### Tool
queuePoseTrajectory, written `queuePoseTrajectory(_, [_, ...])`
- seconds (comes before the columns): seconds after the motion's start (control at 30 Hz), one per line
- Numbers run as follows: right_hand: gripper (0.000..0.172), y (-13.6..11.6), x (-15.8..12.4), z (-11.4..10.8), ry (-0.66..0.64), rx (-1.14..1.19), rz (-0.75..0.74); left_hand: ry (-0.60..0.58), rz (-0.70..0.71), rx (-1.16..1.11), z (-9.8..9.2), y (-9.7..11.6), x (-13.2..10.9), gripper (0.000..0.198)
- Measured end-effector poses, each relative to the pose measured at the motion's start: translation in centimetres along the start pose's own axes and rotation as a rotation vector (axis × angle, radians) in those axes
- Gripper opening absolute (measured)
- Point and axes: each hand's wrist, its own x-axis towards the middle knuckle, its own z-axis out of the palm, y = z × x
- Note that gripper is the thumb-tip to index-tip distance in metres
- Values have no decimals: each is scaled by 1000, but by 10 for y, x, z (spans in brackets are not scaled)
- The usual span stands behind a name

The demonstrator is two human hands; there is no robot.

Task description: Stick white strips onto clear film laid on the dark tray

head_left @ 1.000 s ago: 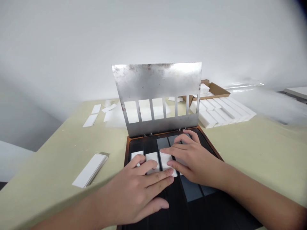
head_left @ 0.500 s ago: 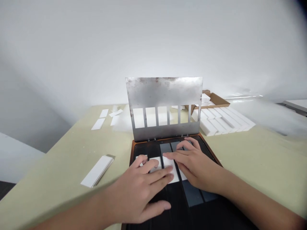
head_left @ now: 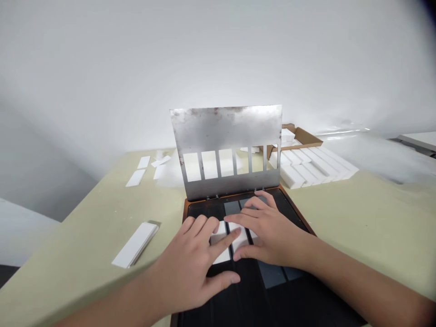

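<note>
A black tray (head_left: pixel 245 304) with an orange-brown rim lies before me, its hinged metal plate (head_left: pixel 225 127) with rectangular windows standing raised. White cards lie in the tray among dark blue-grey strips (head_left: pixel 272 274). My left hand (head_left: pixel 195 261) rests over the left of the tray. Its index finger stretches onto the middle white card (head_left: pixel 235 234), its thumb points right, and the other fingers are curled. From the right, my right hand (head_left: pixel 269 229) spans that card with fingers apart, index fingertip at the far edge and thumb at the near edge. Another white card (head_left: pixel 223 259) is partly under my left hand.
A stack of white strips (head_left: pixel 134 245) lies on the pale table (head_left: pixel 68 268) at left, with loose white pieces (head_left: pixel 136 177) farther back. Right of the plate are rows of white blocks (head_left: pixel 316 168), a cardboard box (head_left: pixel 306 137) and clear plastic sheeting (head_left: pixel 384 156).
My left hand's middle, ring and little fingers have curled in, leaving the index finger extended on the card. The right thumb has come out to the card's near edge. The view has shifted slightly.
</note>
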Motion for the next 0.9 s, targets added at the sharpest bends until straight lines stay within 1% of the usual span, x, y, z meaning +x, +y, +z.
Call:
queuePoseTrajectory(0.07, [54,1,2,0,1,1,8,54,40,-14,0,-1,0,64])
queuePoseTrajectory(0.13, [39,2,2,0,-7,2,15,132,162,-51,0,-1,-1,49])
queuePoseTrajectory(0.2, [32,3,2,0,-13,-4,13,185,295,-90,-1,-1,-1,32])
queuePoseTrajectory(0.23, [30,4,3,0,-14,-8,11,203,327,-107,-2,0,-1,29])
queuePoseTrajectory(0.27, [30,4,3,0,-14,-10,11,214,328,-122,-3,0,0,30])
queuePoseTrajectory(0.37, [28,4,3,-1,-16,-8,19,190,262,-159,-6,0,3,36])
queuePoseTrajectory(0.47, [29,0,3,-3,-19,-6,21,163,233,-154,-7,0,5,36])
queuePoseTrajectory(0.53, [31,-2,2,-4,-10,-9,27,167,213,-151,-6,0,4,38])
queuePoseTrajectory(0.6, [38,-2,1,-4,8,-49,44,171,192,-152,-4,1,2,41])
queuePoseTrajectory(0.67, [49,2,1,-2,18,-126,72,174,186,-152,-2,1,1,42])
queuePoseTrajectory(0.77, [57,8,0,0,-18,-198,88,161,205,-134,-2,0,1,41])
queuePoseTrajectory(0.83, [56,9,1,0,-40,-187,83,150,217,-124,-3,0,1,40])
queuePoseTrajectory(0.9, [50,8,1,-1,-41,-156,77,151,217,-126,-4,-1,1,39])
